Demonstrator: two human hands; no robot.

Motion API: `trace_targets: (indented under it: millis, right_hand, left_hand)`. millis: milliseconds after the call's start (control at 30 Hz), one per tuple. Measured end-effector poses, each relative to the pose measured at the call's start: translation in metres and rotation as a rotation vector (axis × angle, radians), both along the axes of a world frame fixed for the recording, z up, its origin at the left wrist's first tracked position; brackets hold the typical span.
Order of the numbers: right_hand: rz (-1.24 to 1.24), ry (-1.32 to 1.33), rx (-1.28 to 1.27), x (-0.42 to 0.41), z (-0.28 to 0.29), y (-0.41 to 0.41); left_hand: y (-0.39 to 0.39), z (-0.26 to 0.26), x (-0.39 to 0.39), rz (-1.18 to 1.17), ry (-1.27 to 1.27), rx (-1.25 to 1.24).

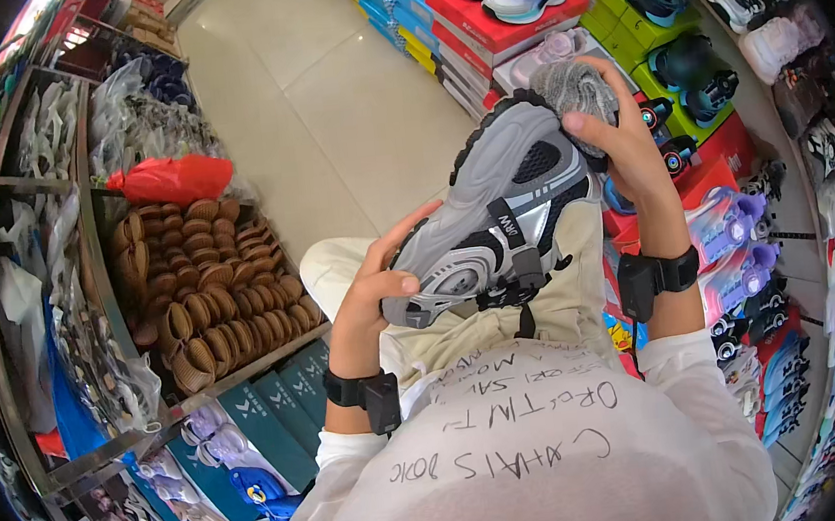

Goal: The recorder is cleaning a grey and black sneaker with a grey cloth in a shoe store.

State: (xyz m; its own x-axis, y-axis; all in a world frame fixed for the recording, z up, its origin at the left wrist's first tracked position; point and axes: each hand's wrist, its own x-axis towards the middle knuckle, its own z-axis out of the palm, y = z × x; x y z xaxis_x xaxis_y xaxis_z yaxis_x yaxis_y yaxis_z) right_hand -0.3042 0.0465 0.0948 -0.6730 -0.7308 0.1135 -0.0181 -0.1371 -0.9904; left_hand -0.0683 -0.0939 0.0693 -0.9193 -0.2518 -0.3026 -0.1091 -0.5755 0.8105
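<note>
A grey and black sneaker (522,175) is held on its side above my lap, its dark-treaded sole facing up and left. My left hand (377,272) grips it at the lower-left end, thumb on the side and fingers behind the sole. In my right hand (628,135) is a bunched grey knit cloth (574,98), pressed against the upper-right end of the shoe. Black laces (515,292) hang on the side towards me. A dark strap with lettering crosses the silver side panel. The shoe's opening is mostly hidden.
To the left, a metal-framed rack (100,291) holds rows of brown woven footwear (216,280) and plastic-wrapped goods. A red plastic bag (172,180) lies on it. Stacked shoe boxes (500,19) with sneakers on top stand close to my right hand. Tiled floor (298,121) lies ahead.
</note>
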Motion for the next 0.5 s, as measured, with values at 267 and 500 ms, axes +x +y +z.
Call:
trace_targets:
  millis: [267, 500]
  right_hand:
    - [0.021, -0.572, -0.306, 0.027, -0.015, -0.012]
    - [0.175, -0.488, -0.14, 0.066, -0.018, -0.016]
  left_hand:
    - [0.001, -0.007, 0.014, 0.147, 0.186, 0.283]
    - [0.003, 0.008, -0.005, 0.305, 0.146, 0.431]
